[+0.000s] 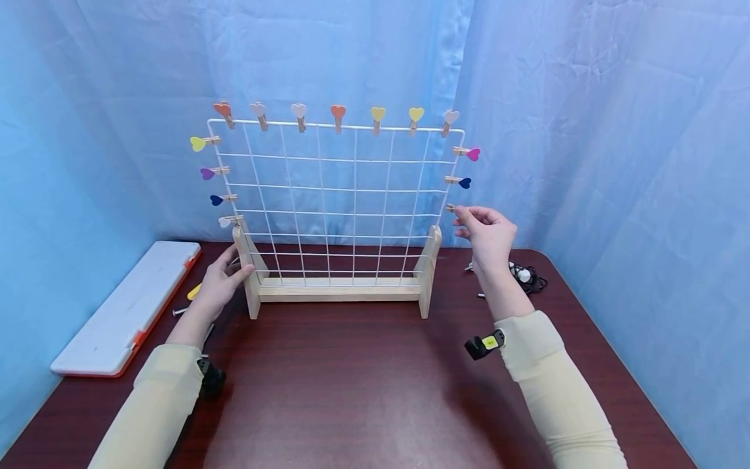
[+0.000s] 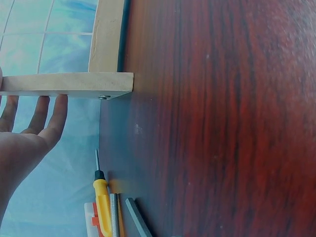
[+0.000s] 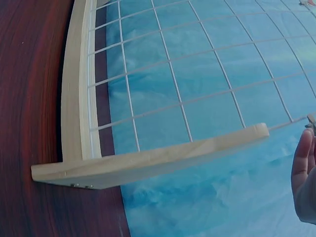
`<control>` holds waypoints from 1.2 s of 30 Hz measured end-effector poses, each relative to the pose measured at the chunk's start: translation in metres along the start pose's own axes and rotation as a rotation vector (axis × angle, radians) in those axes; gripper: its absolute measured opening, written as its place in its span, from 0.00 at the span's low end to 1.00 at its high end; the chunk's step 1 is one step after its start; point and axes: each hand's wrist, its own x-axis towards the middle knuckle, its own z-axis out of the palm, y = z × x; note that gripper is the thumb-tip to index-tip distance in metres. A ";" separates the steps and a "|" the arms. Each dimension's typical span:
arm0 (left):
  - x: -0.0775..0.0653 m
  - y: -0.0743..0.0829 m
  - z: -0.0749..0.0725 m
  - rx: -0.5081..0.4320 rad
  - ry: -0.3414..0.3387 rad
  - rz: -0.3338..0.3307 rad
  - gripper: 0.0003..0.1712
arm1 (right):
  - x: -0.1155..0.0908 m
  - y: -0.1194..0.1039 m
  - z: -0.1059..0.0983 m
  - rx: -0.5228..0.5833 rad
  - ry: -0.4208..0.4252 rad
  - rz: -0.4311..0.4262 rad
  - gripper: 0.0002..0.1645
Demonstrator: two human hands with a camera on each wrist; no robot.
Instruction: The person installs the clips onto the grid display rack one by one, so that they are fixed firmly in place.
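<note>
A white wire grid (image 1: 336,172) stands upright in a wooden stand (image 1: 340,293). Heart-topped clothespins line its top edge and both sides, among them a pink-heart clothespin (image 1: 472,154) and a dark blue one (image 1: 464,183) at the right. Below these, my right hand (image 1: 492,238) pinches a small wooden clothespin (image 1: 450,208) right at the grid's right edge; the fingers cover most of it. My left hand (image 1: 219,280) grips the stand's left upright, fingertips on its outer face (image 2: 64,85) and thumb at the front.
A white and orange case (image 1: 125,306) lies at the left of the dark red table (image 1: 340,391). A yellow screwdriver (image 2: 102,202) and metal rods (image 2: 138,217) lie near it. Behind the right forearm is a black cable (image 1: 533,280). Blue curtains (image 1: 351,58) hang around the table.
</note>
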 end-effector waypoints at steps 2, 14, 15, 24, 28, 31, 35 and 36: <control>0.001 0.000 0.000 0.007 0.001 -0.006 0.41 | 0.001 0.002 0.003 -0.010 0.016 -0.005 0.19; 0.000 0.001 0.000 0.024 0.014 -0.013 0.41 | 0.002 0.011 0.010 -0.185 0.069 0.009 0.21; 0.001 0.001 0.000 0.024 0.013 -0.013 0.41 | 0.002 0.011 0.010 -0.189 0.063 0.004 0.21; 0.005 0.004 -0.002 0.057 -0.002 0.024 0.40 | 0.001 0.007 -0.001 -0.233 -0.007 -0.047 0.20; 0.001 0.008 -0.006 0.105 0.037 0.011 0.41 | 0.001 0.002 -0.011 -0.268 -0.027 -0.059 0.22; -0.008 0.014 -0.011 0.144 0.089 0.023 0.41 | -0.004 -0.003 -0.019 -0.330 -0.059 -0.071 0.23; -0.024 0.033 -0.016 0.249 0.137 0.069 0.36 | -0.016 -0.010 -0.030 -0.497 -0.125 -0.114 0.23; -0.029 0.039 -0.016 0.279 0.145 0.092 0.35 | -0.020 -0.011 -0.032 -0.545 -0.147 -0.132 0.23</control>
